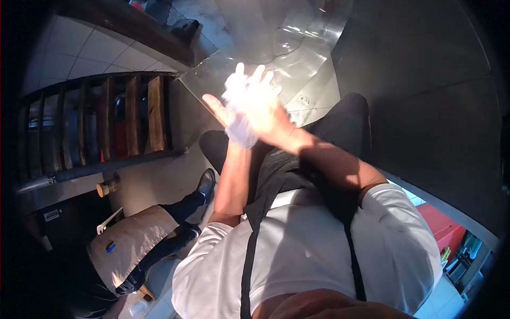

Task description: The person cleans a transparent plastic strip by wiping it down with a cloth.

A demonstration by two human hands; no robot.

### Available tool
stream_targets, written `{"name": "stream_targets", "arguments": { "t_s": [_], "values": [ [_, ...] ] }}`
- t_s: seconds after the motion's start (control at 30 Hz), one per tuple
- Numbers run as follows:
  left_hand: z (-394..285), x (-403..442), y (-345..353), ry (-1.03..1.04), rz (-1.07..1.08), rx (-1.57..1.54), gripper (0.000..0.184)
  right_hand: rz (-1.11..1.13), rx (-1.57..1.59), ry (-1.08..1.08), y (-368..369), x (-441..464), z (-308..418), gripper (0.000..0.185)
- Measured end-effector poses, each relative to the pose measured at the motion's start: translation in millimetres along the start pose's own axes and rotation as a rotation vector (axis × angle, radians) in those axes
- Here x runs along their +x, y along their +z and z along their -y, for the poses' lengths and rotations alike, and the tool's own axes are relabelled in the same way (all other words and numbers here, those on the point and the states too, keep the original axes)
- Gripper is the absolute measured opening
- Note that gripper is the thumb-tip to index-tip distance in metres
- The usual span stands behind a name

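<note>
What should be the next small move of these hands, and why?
Probably, the right hand should smooth the pale material at the base of the left hand: it looks gathered there, and the two hands overlap, so it seems within reach.

Slatted wooden rack (156, 114) at left, tan apron (135, 234) over dark trousers (187, 209), dark shoe (206, 184), red surface (440, 222) lower right

One left grip (226, 114), one right grip (268, 118), at least one whitish piece (241, 131), two black straps (250, 260)

The right grip (267, 118) lay across the left grip (229, 113), left thumb (212, 103) splayed, forearms (232, 178) stretched forward
</note>
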State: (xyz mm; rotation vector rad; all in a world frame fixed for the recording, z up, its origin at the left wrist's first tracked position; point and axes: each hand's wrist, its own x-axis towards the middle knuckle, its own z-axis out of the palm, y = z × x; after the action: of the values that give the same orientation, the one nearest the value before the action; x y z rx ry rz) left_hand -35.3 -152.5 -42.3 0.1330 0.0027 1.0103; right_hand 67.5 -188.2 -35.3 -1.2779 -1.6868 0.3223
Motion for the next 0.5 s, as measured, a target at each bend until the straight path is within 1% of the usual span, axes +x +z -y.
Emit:
{"name": "stream_targets", "arguments": {
  "t_s": [0.03, 0.07, 0.1, 0.17, 0.2, 0.23, 0.27, 0.3, 0.33, 0.4, 0.43, 0.47, 0.5],
  "values": [
    [-4, 0, 5, 0.004, -0.020, -0.200, 0.110, -0.014, -0.045, -0.063, -10, 6, -8, 0.030],
    [2, 3, 27, 0.035, 0.025, 0.133, 0.114, -0.016, 0.206, 0.148, -18, 13, -26, 0.027],
    [0, -3, 26, 0.010, 0.033, 0.175, 0.115, -0.017, 0.454, 0.364, -22, 16, -35, 0.025],
    [-7, -2, 12, -0.057, 0.068, 0.260, 0.118, -0.102, 0.656, 0.399, -20, 18, -33, 0.022],
    [-7, 5, -5, -0.035, -0.032, 0.269, 0.113, -0.151, 0.757, 0.413, -16, 19, -27, 0.021],
    [-9, 10, -38, -0.016, -0.211, 0.278, 0.106, -0.121, 0.530, 0.243, -6, 12, -14, 0.023],
    [-2, 3, -36, -0.062, -0.227, 0.188, 0.100, -0.072, 0.257, 0.070, 11, -5, 0, 0.025],
    [5, 0, -25, -0.073, -0.225, 0.185, 0.097, -0.024, -0.017, -0.108, 21, -13, 10, 0.028],
    [13, -3, -14, -0.083, -0.223, 0.183, 0.094, -0.011, -0.019, -0.128, 20, -15, 9, 0.029],
    [29, -14, 41, -0.033, -0.215, 0.346, 0.093, 0.029, -0.011, -0.151, 11, -27, 11, 0.031],
    [30, -20, 53, -0.009, -0.217, 0.428, 0.092, 0.032, -0.103, -0.131, 7, -25, 0, 0.032],
    [2, -12, -27, -0.137, 0.050, -0.283, 0.096, 0.032, -0.198, -0.116, 2, -15, -21, 0.033],
    [6, -10, -21, -0.204, 0.093, -0.161, 0.102, 0.056, -0.087, 0.012, -4, -4, -34, 0.034]
  ]
}}
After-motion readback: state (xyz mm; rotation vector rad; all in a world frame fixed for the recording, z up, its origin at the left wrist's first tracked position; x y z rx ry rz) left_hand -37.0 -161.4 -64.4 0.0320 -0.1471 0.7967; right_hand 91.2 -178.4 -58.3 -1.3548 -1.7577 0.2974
